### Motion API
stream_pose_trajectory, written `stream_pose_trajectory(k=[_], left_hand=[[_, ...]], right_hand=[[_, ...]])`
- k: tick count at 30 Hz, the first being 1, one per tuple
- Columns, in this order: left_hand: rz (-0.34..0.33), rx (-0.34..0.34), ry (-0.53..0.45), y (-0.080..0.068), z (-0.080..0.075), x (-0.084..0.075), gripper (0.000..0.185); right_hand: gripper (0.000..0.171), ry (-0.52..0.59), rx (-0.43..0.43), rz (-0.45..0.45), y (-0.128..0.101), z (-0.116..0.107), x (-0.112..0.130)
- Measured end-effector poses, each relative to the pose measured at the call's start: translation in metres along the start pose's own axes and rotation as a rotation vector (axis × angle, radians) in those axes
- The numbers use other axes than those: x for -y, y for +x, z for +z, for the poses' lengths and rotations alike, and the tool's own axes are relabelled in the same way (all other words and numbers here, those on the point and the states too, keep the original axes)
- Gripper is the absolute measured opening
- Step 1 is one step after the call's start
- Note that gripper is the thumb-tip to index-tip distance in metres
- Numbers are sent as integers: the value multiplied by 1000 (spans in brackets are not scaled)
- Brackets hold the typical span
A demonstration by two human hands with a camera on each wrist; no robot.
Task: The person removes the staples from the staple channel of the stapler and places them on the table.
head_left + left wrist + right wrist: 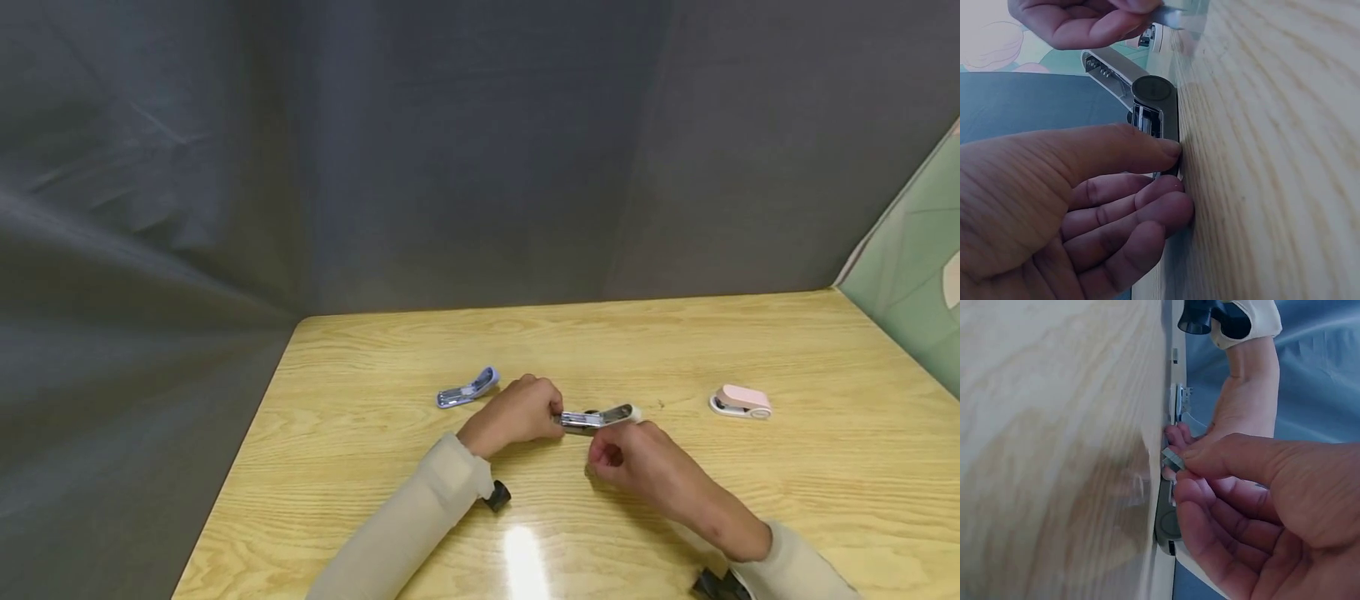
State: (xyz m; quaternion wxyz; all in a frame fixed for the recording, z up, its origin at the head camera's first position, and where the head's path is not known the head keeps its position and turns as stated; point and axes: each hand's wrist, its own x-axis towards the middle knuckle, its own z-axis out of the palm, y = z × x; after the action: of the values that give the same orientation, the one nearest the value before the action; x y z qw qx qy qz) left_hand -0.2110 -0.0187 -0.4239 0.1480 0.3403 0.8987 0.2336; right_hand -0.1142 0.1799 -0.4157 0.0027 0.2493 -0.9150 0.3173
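In the head view a grey-and-white stapler (581, 419) lies hinged open near the middle of the wooden table. My left hand (521, 412) grips its base end between thumb and fingers, which the left wrist view also shows. Just to the right, my right hand (645, 462) is close to the stapler's hinge and raised lid. Between its thumb and forefinger it pinches a short strip of staples (1173, 459), held apart from the stapler's channel. A blue stapler (468, 389), hinged open too, lies beyond my left wrist.
A pink-and-white stapler (741, 401) sits closed on the right part of the table (375, 350). Behind the table hangs a dark grey curtain (480, 167), which continues down the left side. A green patterned cloth (918, 242) borders the right edge.
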Motion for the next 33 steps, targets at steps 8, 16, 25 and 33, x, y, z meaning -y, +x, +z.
stream_pose_trajectory(k=[8,16,25,33], left_hand=[[-24,-7,29,-4,-4,-1,36],[-23,-3,52,-8,-7,-4,30],[0,25,34,-9,-10,-6,30],[32,22,35,-11,-11,-5,28]], right_hand=[[25,-38,-6,-20,2,5,1],[23,-25,2,-26,0,5,0],[21,-58,13,14,-8,4,3],[17,-103,14,92,-20,-11,11]])
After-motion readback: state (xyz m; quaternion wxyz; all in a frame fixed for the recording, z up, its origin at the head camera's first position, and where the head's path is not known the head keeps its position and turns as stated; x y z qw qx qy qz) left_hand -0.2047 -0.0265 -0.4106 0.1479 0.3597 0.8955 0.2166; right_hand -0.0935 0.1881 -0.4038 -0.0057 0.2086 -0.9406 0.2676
